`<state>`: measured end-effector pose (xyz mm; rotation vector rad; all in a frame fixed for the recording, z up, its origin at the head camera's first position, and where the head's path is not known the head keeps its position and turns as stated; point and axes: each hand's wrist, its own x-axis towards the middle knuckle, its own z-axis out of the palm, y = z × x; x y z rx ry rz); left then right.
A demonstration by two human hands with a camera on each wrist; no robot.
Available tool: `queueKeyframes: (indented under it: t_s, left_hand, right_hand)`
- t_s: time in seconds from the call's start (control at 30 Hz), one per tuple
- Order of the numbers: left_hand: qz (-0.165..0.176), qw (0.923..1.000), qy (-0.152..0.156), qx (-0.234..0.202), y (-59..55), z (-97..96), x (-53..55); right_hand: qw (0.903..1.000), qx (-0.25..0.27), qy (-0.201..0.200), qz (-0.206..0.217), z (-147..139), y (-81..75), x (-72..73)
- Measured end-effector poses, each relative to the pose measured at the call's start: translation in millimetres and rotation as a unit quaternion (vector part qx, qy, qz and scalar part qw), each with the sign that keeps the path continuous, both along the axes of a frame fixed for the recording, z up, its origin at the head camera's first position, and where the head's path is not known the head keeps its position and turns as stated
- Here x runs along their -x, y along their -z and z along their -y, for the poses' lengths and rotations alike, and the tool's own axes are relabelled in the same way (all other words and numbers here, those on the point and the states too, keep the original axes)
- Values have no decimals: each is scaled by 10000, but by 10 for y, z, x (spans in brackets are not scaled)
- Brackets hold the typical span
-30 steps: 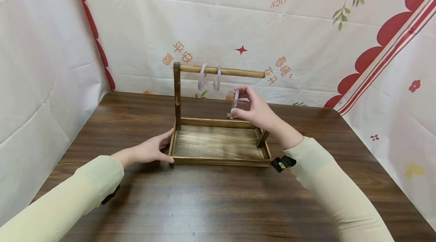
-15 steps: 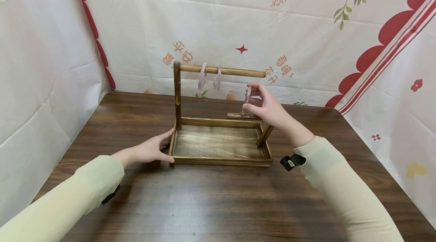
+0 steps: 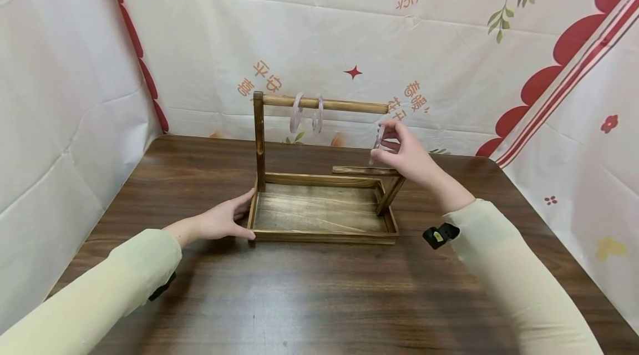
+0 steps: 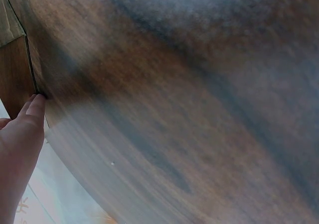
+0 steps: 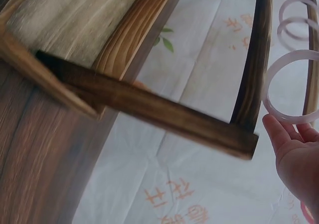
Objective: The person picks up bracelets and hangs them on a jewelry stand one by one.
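Note:
A wooden stand has a shallow tray [image 3: 321,237], a tall left post [image 3: 259,144] with a long upper bar [image 3: 355,106], and a shorter right post [image 3: 391,195] with a lower bar [image 3: 355,170]. Two pale lilac bangles [image 3: 296,113] hang on the upper bar. My right hand [image 3: 410,155] pinches another bangle [image 5: 290,119] between thumb and fingertips, held on edge just above the lower bar's right part and below the upper bar's free end. At the tray's left end, my left hand [image 3: 216,223] rests with thumb at the front corner and extended fingers farther back.
The stand sits on a dark brown wooden table [image 3: 279,294]. A white printed cloth [image 3: 209,61] with red and orange designs hangs behind it and at both sides. Black straps with small devices [image 3: 441,235] show at the wrists.
My right hand has moved rightward with the bangle, from over the tray's back edge toward the right post, uncovering the lower bar. The left hand and the hanging bangles stay put.

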<state>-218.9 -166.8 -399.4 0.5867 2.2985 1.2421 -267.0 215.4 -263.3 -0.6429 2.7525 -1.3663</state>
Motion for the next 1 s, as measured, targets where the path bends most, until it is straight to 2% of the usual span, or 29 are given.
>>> queueKeyframes:
  t_s: [0.3, 0.6, 1.0]
  left_hand:
    - [-6, 10000, 8, 3, -7, -4, -1]
    - [-26, 10000, 4, 23, 6, -1, -1]
    - [-24, 10000, 21, -7, 9, 2, 3]
  right_hand:
    - [9993, -91, 360, -22, -117, -25, 70]
    - [9989, 42, 453, -129, -130, -119, 120]
    - [9971, -235, 557, -466, -87, -253, 188]
